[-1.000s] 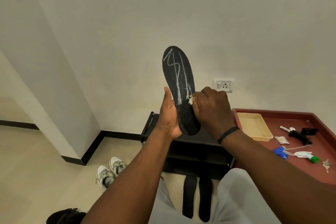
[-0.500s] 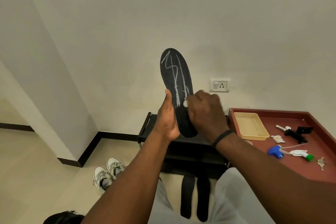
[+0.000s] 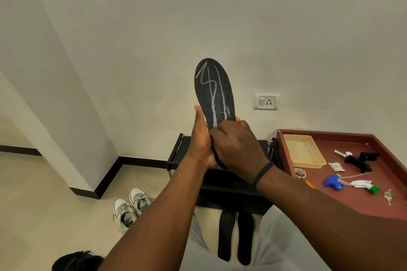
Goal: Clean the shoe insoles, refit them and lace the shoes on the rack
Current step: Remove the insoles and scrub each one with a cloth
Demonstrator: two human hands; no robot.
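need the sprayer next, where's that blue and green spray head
In the head view the spray head lies at the right on the red-brown table, nearer the person than the beige tray, with keys just to its right.

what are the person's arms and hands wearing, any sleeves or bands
Both forearms are bare with no sleeves in view. The right hand has a thin black band around its wrist. The left hand and its wrist show no band, watch or glove. No rings are visible on either hand.
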